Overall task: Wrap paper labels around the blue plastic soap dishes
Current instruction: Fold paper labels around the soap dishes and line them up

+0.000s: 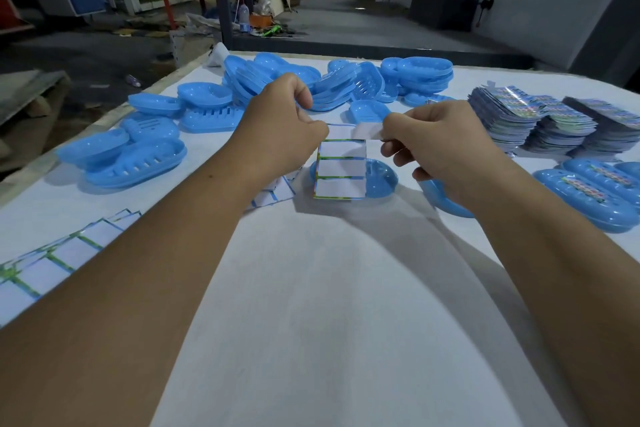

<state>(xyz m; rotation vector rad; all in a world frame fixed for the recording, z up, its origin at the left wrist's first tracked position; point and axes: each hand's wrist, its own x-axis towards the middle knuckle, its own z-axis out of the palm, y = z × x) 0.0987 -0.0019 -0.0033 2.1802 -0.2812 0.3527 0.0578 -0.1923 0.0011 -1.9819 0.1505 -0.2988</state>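
A paper label [341, 168] with white panels and green edges hangs between my hands above a blue soap dish [379, 177] lying on the white table. My left hand [284, 125] pinches the label's upper left corner. My right hand [440, 146] pinches a white strip at the label's upper right. Another blue dish [446, 199] lies partly under my right wrist.
Loose and stacked blue dishes [332, 80] fill the far and left side of the table. Piles of printed labels [540, 121] stand at the right, with wrapped dishes [588, 191] in front of them. More label strips [59, 253] lie at the left edge.
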